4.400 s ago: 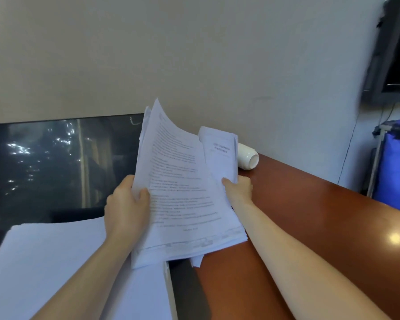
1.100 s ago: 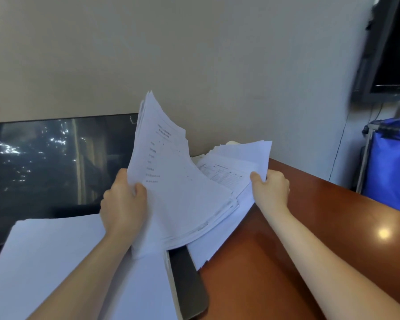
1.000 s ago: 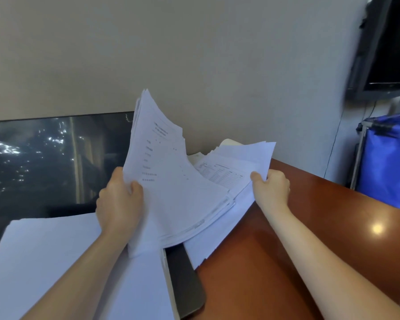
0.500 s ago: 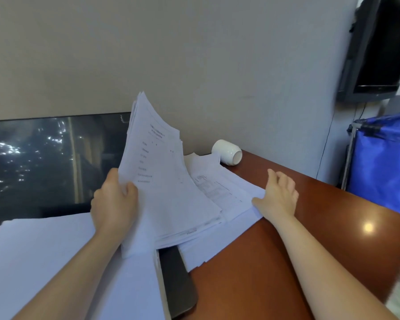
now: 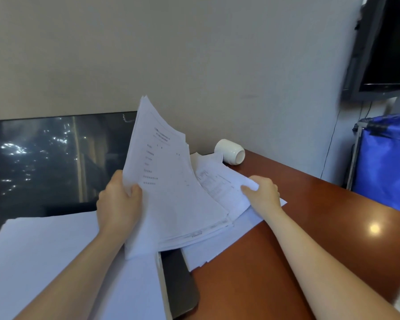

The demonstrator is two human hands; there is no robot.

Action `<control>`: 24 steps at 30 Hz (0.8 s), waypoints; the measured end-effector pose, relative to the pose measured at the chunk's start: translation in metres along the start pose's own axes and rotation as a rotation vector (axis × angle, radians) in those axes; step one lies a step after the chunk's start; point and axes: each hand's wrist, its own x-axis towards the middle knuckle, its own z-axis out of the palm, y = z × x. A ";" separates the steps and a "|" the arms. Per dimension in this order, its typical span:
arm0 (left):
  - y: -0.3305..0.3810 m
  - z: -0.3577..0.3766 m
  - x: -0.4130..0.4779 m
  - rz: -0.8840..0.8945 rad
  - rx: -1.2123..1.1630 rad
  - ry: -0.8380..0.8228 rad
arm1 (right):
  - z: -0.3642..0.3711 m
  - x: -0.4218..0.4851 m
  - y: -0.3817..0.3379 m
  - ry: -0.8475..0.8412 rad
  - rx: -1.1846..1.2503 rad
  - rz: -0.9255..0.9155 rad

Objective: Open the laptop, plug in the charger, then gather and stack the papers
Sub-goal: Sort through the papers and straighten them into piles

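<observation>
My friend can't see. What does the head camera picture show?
A person's left hand holds up a sheaf of printed papers while the right hand pinches loose sheets on a brown desk. A white cup lies tipped by the wall.

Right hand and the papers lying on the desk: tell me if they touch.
Touching. The head view shows the right hand with thumb and fingers gripping a raised corner of the loose papers on the desk.
</observation>
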 end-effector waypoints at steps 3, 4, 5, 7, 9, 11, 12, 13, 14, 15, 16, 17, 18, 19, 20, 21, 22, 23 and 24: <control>0.000 0.000 0.001 0.004 -0.003 0.001 | -0.005 -0.004 -0.006 0.125 -0.068 -0.161; 0.000 0.000 0.001 0.009 -0.004 0.000 | -0.006 -0.006 -0.007 0.135 -0.126 -0.196; 0.000 0.000 0.001 0.011 -0.006 -0.001 | -0.005 -0.006 -0.006 0.128 -0.178 -0.213; 0.001 -0.001 0.000 0.011 -0.009 0.002 | -0.005 -0.006 -0.003 0.114 -0.226 -0.241; 0.002 -0.001 -0.001 0.009 -0.013 0.001 | -0.004 -0.003 0.000 0.111 -0.146 -0.246; 0.002 -0.001 -0.002 0.007 -0.018 -0.001 | -0.006 -0.003 -0.003 -0.009 0.113 -0.143; 0.002 -0.001 -0.001 0.006 -0.018 -0.001 | -0.008 -0.005 -0.007 -0.137 0.300 -0.072; 0.002 -0.001 -0.001 0.004 -0.018 -0.002 | -0.008 -0.008 -0.009 -0.289 0.442 -0.002; 0.002 0.000 0.000 0.002 -0.018 -0.005 | -0.005 -0.012 -0.010 -0.422 0.467 0.035; 0.001 0.000 0.000 0.000 -0.020 -0.007 | -0.001 -0.016 -0.010 -0.504 0.389 0.025; 0.001 0.000 0.000 -0.002 -0.021 -0.007 | 0.003 -0.018 -0.009 -0.530 0.305 0.007; 0.001 -0.001 -0.001 -0.004 -0.021 -0.008 | 0.008 -0.019 -0.009 -0.504 0.250 -0.003; 0.001 -0.001 -0.001 -0.004 -0.020 -0.007 | 0.010 -0.020 -0.011 -0.454 0.246 0.004; 0.001 -0.001 -0.001 -0.006 -0.020 -0.005 | 0.013 -0.019 -0.012 -0.396 0.280 0.016; 0.001 -0.001 -0.001 -0.008 -0.022 -0.002 | 0.014 -0.017 -0.014 -0.344 0.339 0.030; 0.002 -0.001 -0.002 -0.011 -0.025 0.001 | 0.015 -0.017 -0.017 -0.295 0.392 0.033; 0.002 -0.002 -0.002 -0.011 -0.029 0.005 | 0.016 -0.016 -0.021 -0.245 0.433 0.030; 0.002 -0.002 -0.003 -0.013 -0.032 0.008 | 0.017 -0.016 -0.026 -0.194 0.460 0.029; 0.002 -0.004 -0.003 -0.015 -0.033 0.011 | 0.019 -0.014 -0.031 -0.134 0.475 0.033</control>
